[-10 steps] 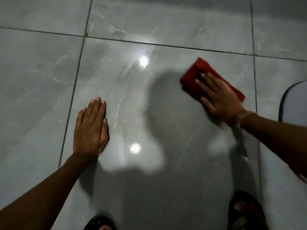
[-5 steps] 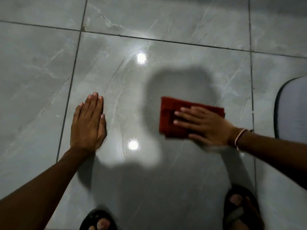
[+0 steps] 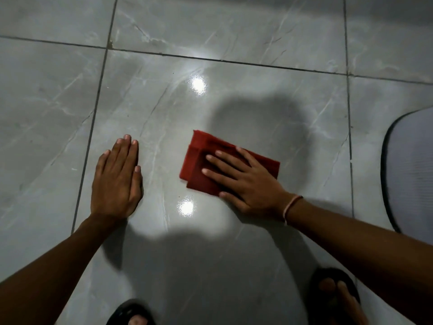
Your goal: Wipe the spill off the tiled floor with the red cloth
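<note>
A folded red cloth (image 3: 199,156) lies flat on the glossy grey tiled floor (image 3: 164,109) near the middle of the view. My right hand (image 3: 248,181) presses down on the cloth with fingers spread, covering its right half. My left hand (image 3: 117,179) rests flat on the tile to the left, fingers together, holding nothing. The tile shines with two bright light reflections; faint streaks show around the upper one, and I cannot make out a distinct spill.
A grey mat with a dark rim (image 3: 410,170) lies at the right edge. My feet in dark sandals (image 3: 335,299) are at the bottom. Dark grout lines (image 3: 89,137) run left of my left hand and across the top.
My right hand slid the red cloth from the upper right down and left toward the middle of the tile. My left hand stayed planted.
</note>
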